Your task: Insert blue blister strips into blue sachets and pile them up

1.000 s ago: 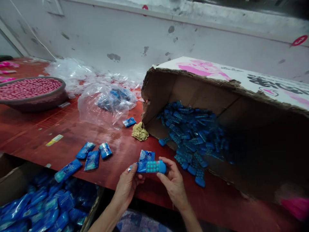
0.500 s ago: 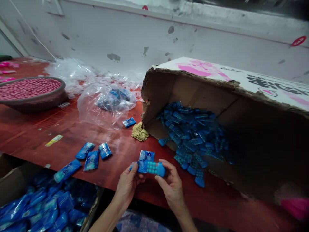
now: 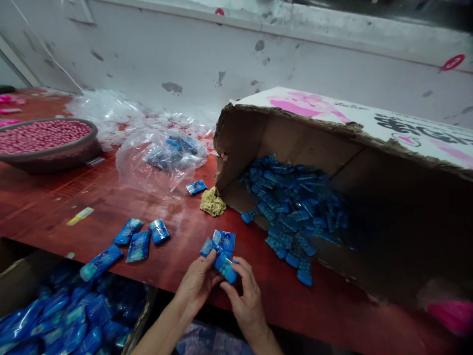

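Observation:
Between both hands is a small blue pack of round beads [image 3: 226, 268], tilted down to the right, its upper left end inside a printed blue sleeve [image 3: 209, 246]. My left hand [image 3: 199, 278] pinches the sleeve end with thumb and fingers. At the other end, my right hand [image 3: 246, 293] has its fingertips closed around the pack's lower right. Just behind them a flat blue sleeve [image 3: 225, 238] lies on the red table [image 3: 177, 261]. Several wrapped blue packs [image 3: 138, 246] lie to the left.
On the right, a cardboard box [image 3: 236, 116] lies on its side with many unwrapped blue packs [image 3: 288, 202]. A lower box [image 3: 142, 315] at left holds wrapped packs. Rubber bands [image 3: 213, 203], a plastic bag [image 3: 136, 167] and a basin [image 3: 70, 148] of pink beads sit further back.
The pack has turned from level to tilted down rightward, with the sleeve now at its upper left end. My right hand has moved left and down, closer to my left hand.

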`<action>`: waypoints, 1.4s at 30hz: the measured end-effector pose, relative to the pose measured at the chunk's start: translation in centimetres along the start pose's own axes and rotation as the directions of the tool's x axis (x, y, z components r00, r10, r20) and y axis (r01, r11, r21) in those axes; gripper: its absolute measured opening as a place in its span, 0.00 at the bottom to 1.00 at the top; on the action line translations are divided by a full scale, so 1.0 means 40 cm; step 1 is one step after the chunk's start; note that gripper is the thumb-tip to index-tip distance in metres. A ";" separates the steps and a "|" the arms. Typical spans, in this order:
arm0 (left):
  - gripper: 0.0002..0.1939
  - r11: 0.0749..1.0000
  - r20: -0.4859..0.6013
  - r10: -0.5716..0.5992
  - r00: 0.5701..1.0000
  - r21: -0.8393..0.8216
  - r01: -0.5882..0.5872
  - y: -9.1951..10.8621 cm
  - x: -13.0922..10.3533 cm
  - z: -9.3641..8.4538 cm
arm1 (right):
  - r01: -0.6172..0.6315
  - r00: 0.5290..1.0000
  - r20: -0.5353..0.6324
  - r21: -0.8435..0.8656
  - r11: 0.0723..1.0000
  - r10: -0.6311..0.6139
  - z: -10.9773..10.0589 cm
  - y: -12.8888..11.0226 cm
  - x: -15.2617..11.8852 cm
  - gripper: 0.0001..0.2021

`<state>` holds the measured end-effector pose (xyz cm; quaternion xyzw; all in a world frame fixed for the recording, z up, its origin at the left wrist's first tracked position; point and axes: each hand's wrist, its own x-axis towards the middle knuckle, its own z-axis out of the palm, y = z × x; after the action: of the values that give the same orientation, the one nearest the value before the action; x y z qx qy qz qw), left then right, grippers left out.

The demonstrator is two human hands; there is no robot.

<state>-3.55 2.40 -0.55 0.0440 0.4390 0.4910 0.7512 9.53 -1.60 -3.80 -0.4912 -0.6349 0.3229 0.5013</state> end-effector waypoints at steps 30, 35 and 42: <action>0.08 0.990 0.232 -0.137 0.963 0.053 0.129 -0.042 -0.028 0.005 | -0.294 0.954 0.187 0.407 0.865 0.236 -0.018 -0.003 0.037 0.22; 0.11 0.998 -0.025 0.018 1.000 -0.068 -0.019 0.026 -0.025 -0.010 | -0.209 0.972 0.152 0.216 0.954 0.178 -0.020 -0.001 0.066 0.16; 0.22 0.936 -0.251 0.101 0.963 -0.305 -0.177 0.143 -0.014 -0.111 | 0.014 0.983 0.169 -0.443 0.896 0.068 -0.022 0.027 0.166 0.12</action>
<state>-10.76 3.29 -0.09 -0.1066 0.4322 0.6105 0.6550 10.60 4.94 -2.41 -0.5696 -0.7276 0.2203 0.3125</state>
